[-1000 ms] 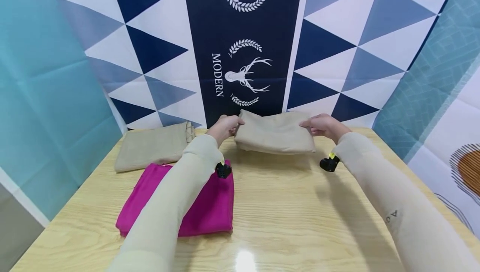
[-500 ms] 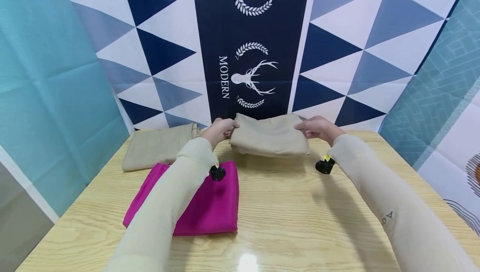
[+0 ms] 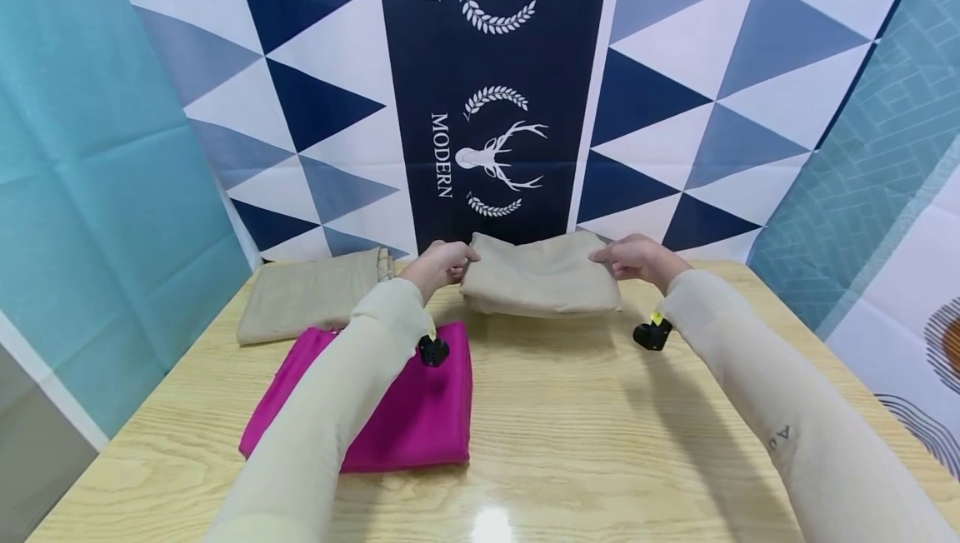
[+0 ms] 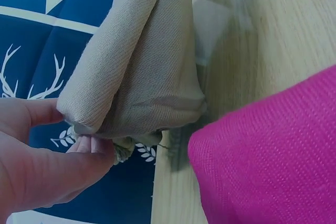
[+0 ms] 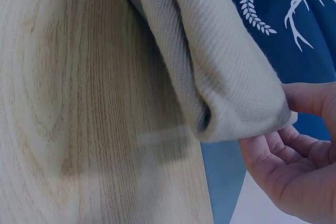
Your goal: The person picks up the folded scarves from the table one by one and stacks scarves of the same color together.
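A folded beige cloth [image 3: 540, 276] with a ribbed weave is held up at the back of the table, its front edge just above the wood. My left hand [image 3: 441, 263] pinches its left end between thumb and fingers; in the left wrist view a bit of fringe [image 4: 124, 149] hangs under that corner. At the opposite end my right hand [image 3: 637, 260] pinches the cloth, thumb on top and fingers beneath, while the right wrist view shows the rolled layers. Below my left forearm lies a folded magenta cloth [image 3: 427, 418], partly hidden by the sleeve.
Another folded beige cloth [image 3: 307, 297] lies at the back left of the wooden table [image 3: 555, 443], behind the magenta one. A patterned fabric wall [image 3: 495, 52] stands along the back edge, with a turquoise hanging [image 3: 97, 160] on the left.
Over the last second both hands and the held cloth have shifted slightly left and a little lower. The grip on both ends is unchanged. The head view has moved slightly.
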`<state>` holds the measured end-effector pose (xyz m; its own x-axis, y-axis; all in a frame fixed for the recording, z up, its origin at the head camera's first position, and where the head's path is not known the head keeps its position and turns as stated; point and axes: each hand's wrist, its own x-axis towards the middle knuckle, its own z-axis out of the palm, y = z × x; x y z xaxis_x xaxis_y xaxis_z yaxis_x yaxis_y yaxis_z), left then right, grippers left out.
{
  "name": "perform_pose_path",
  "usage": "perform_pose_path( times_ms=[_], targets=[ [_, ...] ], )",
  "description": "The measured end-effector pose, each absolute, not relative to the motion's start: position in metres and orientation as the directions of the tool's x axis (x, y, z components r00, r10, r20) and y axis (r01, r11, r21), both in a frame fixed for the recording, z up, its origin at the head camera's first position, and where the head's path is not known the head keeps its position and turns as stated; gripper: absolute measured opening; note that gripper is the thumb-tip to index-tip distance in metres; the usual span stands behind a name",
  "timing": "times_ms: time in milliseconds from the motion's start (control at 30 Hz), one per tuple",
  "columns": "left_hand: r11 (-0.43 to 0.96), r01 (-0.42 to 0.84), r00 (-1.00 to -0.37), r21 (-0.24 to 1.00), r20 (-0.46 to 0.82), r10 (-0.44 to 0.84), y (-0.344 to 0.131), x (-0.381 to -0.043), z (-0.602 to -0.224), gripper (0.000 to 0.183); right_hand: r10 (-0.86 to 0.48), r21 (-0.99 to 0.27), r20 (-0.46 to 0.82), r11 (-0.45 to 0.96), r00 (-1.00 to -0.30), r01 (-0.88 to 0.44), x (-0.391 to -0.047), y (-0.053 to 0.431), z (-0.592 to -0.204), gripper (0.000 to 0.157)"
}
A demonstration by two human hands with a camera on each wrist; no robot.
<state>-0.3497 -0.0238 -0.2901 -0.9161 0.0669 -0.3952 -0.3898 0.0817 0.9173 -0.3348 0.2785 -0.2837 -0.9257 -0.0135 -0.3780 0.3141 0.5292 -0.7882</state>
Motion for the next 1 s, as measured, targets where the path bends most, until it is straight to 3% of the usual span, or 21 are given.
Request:
perform_pose_path(
  times_ms=[167, 400, 667, 867, 1000],
  targets=[
    [0.057, -0.39, -0.915, 0.919, -0.393, 0.09, -0.022, -0.349, -0.293, 0.019, -0.013, -0.775, -0.38, 0.55, -0.925, 0.311, -0.332, 0.281, -0.287, 0.039],
    [0.043, -0.407, -0.903, 0.912, -0.409, 0.13, -0.023, -0.341, -0.291, 0.022, -0.034, -0.781, -0.385, 0.545, -0.922, 0.306, -0.326, 0.284, -0.29, 0.041],
    [0.131, -0.408, -0.898, 0.903, -0.423, 0.119, -0.019, -0.341, -0.295, 0.019, -0.063, -0.798, -0.368, 0.533, -0.928, 0.281, -0.319, 0.287, -0.295, 0.046],
    [0.117, -0.406, -0.884, 0.906, -0.422, 0.2, -0.021, -0.351, -0.314, 0.021, -0.074, -0.792, -0.38, 0.54, -0.922, 0.283, -0.312, 0.292, -0.298, 0.064],
    [0.162, -0.417, -0.879, 0.895, -0.442, 0.178, -0.017, -0.335, -0.305, 0.017, -0.095, -0.796, -0.388, 0.537, -0.917, 0.28, -0.309, 0.296, -0.301, 0.069]
  ],
)
